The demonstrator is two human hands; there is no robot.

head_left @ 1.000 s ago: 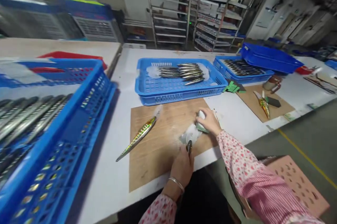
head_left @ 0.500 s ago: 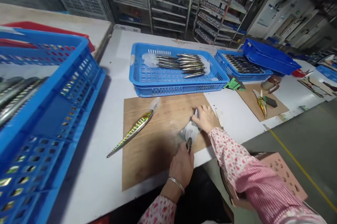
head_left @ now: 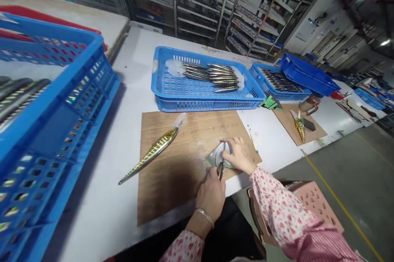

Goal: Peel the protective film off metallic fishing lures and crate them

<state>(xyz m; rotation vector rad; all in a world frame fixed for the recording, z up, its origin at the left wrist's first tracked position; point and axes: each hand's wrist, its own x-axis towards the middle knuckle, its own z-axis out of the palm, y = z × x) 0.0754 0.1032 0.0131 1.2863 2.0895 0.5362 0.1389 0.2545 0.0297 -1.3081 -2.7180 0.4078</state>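
Note:
My left hand is closed round a fishing lure, hiding most of its body. The lure's clear round lip points away from me over a grey-green patch on the cardboard sheet. My right hand is closed at the lip's right side, with thumb and fingers round a thin, narrow grey strip; its exact kind is unclear. Left of both hands lies another long gold-and-silver lure with a clear lip, its tail past the cardboard's edge.
A blue basket with several lures stands behind the cardboard. A larger blue crate holds lures at left. To the right are another blue basket, a tilted blue tray, a mug and a gold lure. A pink crate stands below.
My right hand has come slightly down and nearer the lip, and the thin strip now lies across it. My left hand keeps hold of the lure. The view has shifted slightly.

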